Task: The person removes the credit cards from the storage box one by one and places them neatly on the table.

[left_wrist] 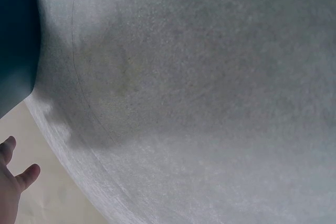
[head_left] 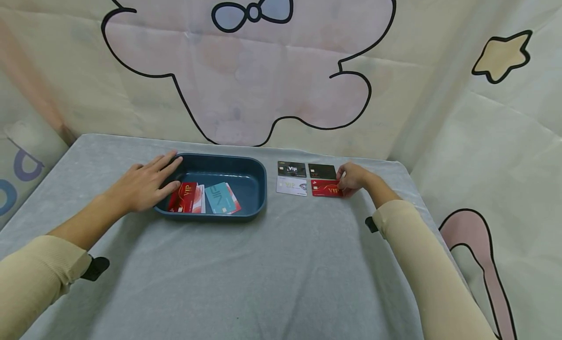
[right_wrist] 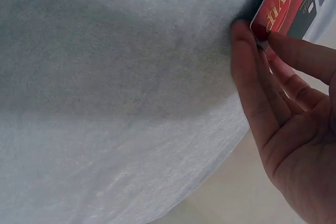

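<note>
My right hand (head_left: 350, 179) pinches the right edge of a red VIP card (head_left: 325, 188); the right wrist view shows the thumb on the card's face and the fingers (right_wrist: 254, 90) at its edge. Above it lies a black card (head_left: 322, 171). To their left are a dark grey Vip card (head_left: 291, 169) and a white VIP card (head_left: 291, 186), making two rows. My left hand (head_left: 147, 183) lies spread at the left rim of the blue tray (head_left: 261, 196). Inside the tray are another red VIP card (head_left: 182, 197) and a teal card (head_left: 220, 198), partly covering other red-and-white cards.
A grey cloth (head_left: 246, 271) covers the table. A printed curtain (head_left: 281, 86) hangs just behind the table's back edge, and another stretch of curtain (head_left: 491, 135) runs along the right side.
</note>
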`<move>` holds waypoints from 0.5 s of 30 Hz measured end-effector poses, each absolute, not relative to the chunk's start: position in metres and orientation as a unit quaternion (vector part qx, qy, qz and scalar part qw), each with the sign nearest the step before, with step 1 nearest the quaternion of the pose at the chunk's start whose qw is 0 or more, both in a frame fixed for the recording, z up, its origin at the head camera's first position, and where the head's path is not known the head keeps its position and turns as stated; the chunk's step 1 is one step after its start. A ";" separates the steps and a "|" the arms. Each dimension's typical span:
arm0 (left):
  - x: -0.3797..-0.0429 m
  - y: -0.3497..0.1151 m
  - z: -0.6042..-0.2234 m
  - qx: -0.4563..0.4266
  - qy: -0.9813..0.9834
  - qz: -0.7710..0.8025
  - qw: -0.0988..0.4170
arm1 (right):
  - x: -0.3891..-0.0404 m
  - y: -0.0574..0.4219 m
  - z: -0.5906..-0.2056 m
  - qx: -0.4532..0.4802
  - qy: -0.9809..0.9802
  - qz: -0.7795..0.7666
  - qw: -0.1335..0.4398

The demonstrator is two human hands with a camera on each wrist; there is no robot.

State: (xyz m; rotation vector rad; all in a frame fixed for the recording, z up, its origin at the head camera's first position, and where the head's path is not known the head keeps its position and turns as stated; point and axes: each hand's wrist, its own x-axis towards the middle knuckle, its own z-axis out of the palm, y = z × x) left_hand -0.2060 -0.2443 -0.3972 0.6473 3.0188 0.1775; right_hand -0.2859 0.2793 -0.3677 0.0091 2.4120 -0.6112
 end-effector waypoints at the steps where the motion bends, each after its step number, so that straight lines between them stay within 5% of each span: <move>1: -0.206 -0.244 -0.397 0.209 0.976 0.057 0.025 | -0.286 0.279 -0.367 0.002 0.918 -0.230 0.323; 15: -0.207 -0.245 -0.398 0.211 0.975 0.060 0.023 | -0.289 0.260 -0.340 -0.025 0.931 -0.189 0.311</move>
